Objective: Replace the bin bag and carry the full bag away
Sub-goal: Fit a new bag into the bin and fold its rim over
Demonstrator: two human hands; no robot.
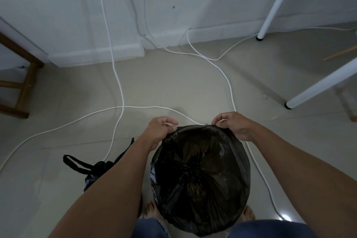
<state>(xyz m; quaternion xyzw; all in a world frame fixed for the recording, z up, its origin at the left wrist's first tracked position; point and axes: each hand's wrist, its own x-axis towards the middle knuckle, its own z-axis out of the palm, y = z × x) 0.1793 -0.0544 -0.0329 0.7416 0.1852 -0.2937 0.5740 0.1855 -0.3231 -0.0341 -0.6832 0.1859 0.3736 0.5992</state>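
Observation:
A fresh black bin bag (201,177) lines a round bin between my feet, its mouth spread open over the rim. My left hand (160,130) pinches the bag's edge at the far left of the rim. My right hand (232,124) pinches the edge at the far right. The bin itself is hidden under the bag. The full black bag (96,172), tied with loop handles sticking up, stands on the floor to the left, partly behind my left forearm.
White cables (123,106) trail across the tiled floor ahead and along both sides of the bin. White table legs (320,88) stand at the right, a wooden stool (25,85) at the left. The wall and skirting lie ahead.

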